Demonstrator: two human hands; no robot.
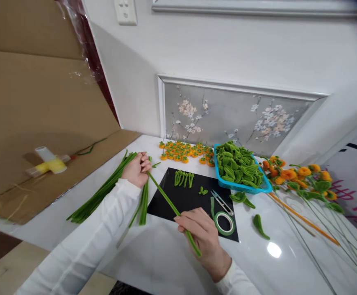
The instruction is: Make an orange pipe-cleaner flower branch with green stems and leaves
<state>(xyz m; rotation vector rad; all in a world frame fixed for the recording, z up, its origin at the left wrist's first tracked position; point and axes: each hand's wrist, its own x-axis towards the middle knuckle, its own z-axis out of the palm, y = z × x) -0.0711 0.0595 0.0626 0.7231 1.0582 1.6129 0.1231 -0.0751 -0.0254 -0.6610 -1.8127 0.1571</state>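
Extending white sleeves forward over table. Gripping green stem with right hand near lower end, knuckles up, and curled left hand at upper end. Holding stem aslant above black mat.

Single view, head-worn: the camera faces forward and down across the white surface. Frame centre falls on the orange flower heads. The left hand, at 8 o'clock, and right hand, between 5 and 6, lie at close range. The floral wall panel stands farther off, toward 2 o'clock.
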